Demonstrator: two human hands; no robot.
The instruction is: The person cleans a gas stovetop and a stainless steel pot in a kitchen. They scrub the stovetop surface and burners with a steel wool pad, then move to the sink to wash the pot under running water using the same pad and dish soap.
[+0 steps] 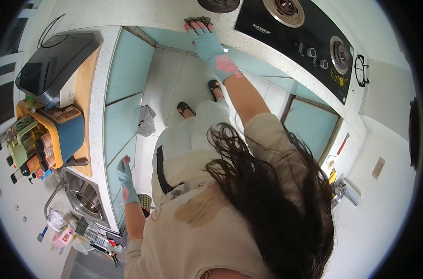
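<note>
My right hand [204,38], in a light blue rubber glove with pink fingertips, reaches forward to the white speckled countertop [155,15]. Its fingers press on a dark, dirty-looking scouring pad [197,19] near the counter's front edge. To the right of the pad is a black glass gas hob [274,38], and a round dark object [218,4] lies just beyond the pad, partly cut off by the picture's rim. My left hand [125,174], gloved alike, hangs beside the light blue cabinet doors [119,129]. Its fingers are loosely bent, with nothing visible in them.
A black countertop appliance [56,62] and a blue-and-yellow bottle caddy [70,132] stand on the left counter. Beyond them is a steel sink [87,197]. A grey cloth [147,120] hangs by the cabinets. One pot support [361,71] lies off the hob.
</note>
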